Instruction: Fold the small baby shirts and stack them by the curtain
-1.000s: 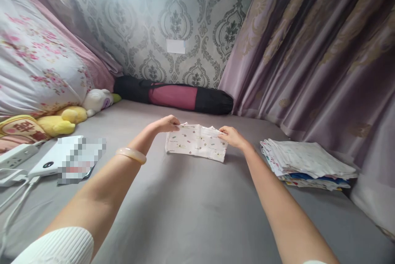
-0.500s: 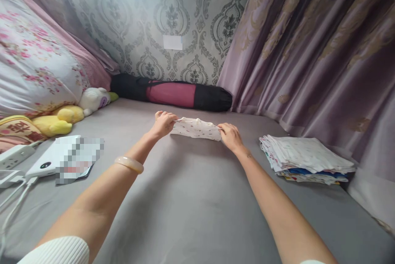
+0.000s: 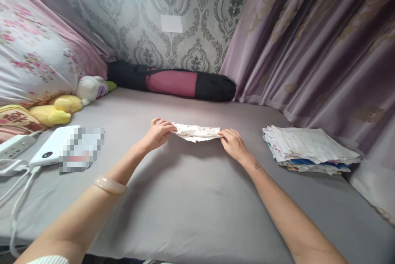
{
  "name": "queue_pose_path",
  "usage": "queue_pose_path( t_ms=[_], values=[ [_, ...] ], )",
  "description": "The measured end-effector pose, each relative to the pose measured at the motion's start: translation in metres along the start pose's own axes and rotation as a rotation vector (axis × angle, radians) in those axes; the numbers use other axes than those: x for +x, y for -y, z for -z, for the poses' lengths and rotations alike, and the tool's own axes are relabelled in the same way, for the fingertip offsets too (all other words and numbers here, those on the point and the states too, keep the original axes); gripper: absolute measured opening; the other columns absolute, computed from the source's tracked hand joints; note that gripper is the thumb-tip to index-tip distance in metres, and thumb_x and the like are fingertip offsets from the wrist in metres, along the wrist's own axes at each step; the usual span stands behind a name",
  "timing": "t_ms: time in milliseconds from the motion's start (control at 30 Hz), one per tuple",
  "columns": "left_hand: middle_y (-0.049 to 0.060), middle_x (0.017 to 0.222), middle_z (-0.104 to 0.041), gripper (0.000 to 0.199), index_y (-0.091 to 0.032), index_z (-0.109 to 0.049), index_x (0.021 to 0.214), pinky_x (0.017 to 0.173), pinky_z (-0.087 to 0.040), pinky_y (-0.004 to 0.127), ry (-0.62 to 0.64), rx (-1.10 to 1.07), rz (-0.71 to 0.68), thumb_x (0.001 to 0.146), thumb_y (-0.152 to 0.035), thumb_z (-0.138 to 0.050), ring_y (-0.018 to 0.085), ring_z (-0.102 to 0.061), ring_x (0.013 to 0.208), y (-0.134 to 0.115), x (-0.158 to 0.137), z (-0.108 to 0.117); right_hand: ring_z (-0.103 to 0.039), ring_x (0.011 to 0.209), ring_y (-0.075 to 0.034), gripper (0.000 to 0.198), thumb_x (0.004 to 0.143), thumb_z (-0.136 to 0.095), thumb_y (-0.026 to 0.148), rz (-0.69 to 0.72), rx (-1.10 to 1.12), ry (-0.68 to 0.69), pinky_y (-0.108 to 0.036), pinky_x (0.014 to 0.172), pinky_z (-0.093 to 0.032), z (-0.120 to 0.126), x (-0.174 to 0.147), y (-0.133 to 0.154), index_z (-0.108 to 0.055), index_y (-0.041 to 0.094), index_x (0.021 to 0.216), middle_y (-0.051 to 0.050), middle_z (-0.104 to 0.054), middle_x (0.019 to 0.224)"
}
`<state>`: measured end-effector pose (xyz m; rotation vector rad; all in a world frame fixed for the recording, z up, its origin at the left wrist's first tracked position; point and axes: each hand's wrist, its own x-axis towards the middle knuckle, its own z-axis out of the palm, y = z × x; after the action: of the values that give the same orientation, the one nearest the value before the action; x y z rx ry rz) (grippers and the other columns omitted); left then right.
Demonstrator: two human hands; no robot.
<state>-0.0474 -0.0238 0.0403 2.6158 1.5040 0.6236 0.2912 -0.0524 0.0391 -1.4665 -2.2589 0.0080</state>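
A small white patterned cloth (image 3: 196,131) is stretched between both hands near the middle of the grey bed sheet (image 3: 191,198). Pinched at its left end is the cloth in my left hand (image 3: 159,132), with a pale bangle (image 3: 110,185) on that forearm. My right hand (image 3: 233,144) grips the opposite end, its thumb underneath and fingers over the edge. The cloth looks like a folded garment, though its exact kind cannot be made out. Its near edge hangs slightly in loose folds.
A stack of folded cloths (image 3: 310,149) lies to the right. On the left are a white power bank (image 3: 55,147), a power strip (image 3: 17,147) with cables, and plush toys (image 3: 89,89). A black and maroon roll bag (image 3: 171,83) lies along the wall beside the curtain (image 3: 277,46).
Both hands have brought the cloth slightly nearer, and it has tipped from hanging upright to lying flatter. My view has tilted downward, showing the bed's near edge.
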Motion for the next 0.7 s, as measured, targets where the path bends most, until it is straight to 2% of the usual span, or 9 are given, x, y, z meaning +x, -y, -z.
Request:
queue_pose_path(
  t_ms=[167,300,400,467,533,600,700],
  values=[
    [0.005,0.112,-0.071,0.040,-0.027,-0.070,0.103,0.113,-0.015,0.045,0.088,-0.031,-0.035,0.084,-0.014,-0.037,0.020,-0.058,0.105,0.000,-0.018,-0.007,-0.057,0.104,-0.021,0.031,0.088,-0.043,0.008,0.023,0.000,0.058,-0.036,0.107,-0.030,-0.008,-0.017,0.005,-0.066,0.023,0.104,-0.005,-0.069,0.111],
    [0.004,0.113,-0.070,0.039,-0.028,-0.070,0.103,0.113,-0.014,0.045,0.138,-0.038,-0.054,0.082,-0.016,-0.040,0.020,-0.057,0.107,0.001,-0.030,-0.008,-0.057,0.103,-0.020,0.035,0.085,-0.042,0.005,0.037,-0.003,0.091,-0.034,0.105,-0.032,-0.008,-0.029,0.008,-0.066,0.022,0.103,-0.004,-0.069,0.110],
    [0.003,0.114,-0.069,0.031,-0.029,-0.071,0.099,0.113,-0.014,0.045,0.169,-0.057,-0.058,0.081,-0.023,-0.047,0.021,-0.056,0.109,-0.002,-0.032,-0.002,-0.058,0.100,-0.020,0.034,0.078,-0.045,0.003,0.022,-0.015,0.102,-0.033,0.104,-0.032,-0.006,-0.031,0.010,-0.067,0.022,0.094,-0.004,-0.069,0.107],
    [0.003,0.110,-0.070,0.025,-0.027,-0.071,0.094,0.112,-0.016,0.044,0.172,-0.066,-0.037,0.085,-0.032,-0.048,0.022,-0.056,0.107,-0.007,-0.028,-0.001,-0.058,0.098,-0.020,0.028,0.080,-0.046,0.005,-0.027,-0.024,0.096,-0.033,0.102,-0.033,-0.006,-0.026,0.013,-0.067,0.022,0.086,-0.004,-0.069,0.104],
    [0.005,0.103,-0.071,0.031,-0.024,-0.070,0.087,0.110,-0.019,0.043,0.140,-0.055,0.012,0.092,-0.038,-0.042,0.021,-0.058,0.102,-0.015,-0.019,-0.004,-0.059,0.098,-0.020,0.026,0.084,-0.045,0.008,-0.076,-0.023,0.071,-0.032,0.100,-0.035,-0.010,-0.015,0.018,-0.068,0.022,0.086,-0.004,-0.070,0.104],
    [0.006,0.102,-0.071,0.035,-0.022,-0.068,0.086,0.108,-0.023,0.043,0.088,-0.039,0.073,0.095,-0.038,-0.038,0.022,-0.058,0.102,-0.023,-0.006,-0.013,-0.059,0.104,-0.021,0.029,0.088,-0.043,0.010,-0.109,-0.011,0.048,-0.032,0.100,-0.036,-0.017,0.000,0.025,-0.068,0.021,0.097,-0.005,-0.069,0.109],
    [0.008,0.118,-0.067,0.029,-0.023,-0.066,0.103,0.109,-0.024,0.043,0.052,-0.059,0.106,0.094,-0.036,-0.042,0.023,-0.055,0.114,-0.036,0.013,-0.030,-0.056,0.115,-0.021,0.032,0.094,-0.040,0.015,-0.122,0.014,0.067,-0.032,0.104,-0.035,-0.033,0.019,0.040,-0.065,0.019,0.113,-0.008,-0.066,0.123]
  ],
)
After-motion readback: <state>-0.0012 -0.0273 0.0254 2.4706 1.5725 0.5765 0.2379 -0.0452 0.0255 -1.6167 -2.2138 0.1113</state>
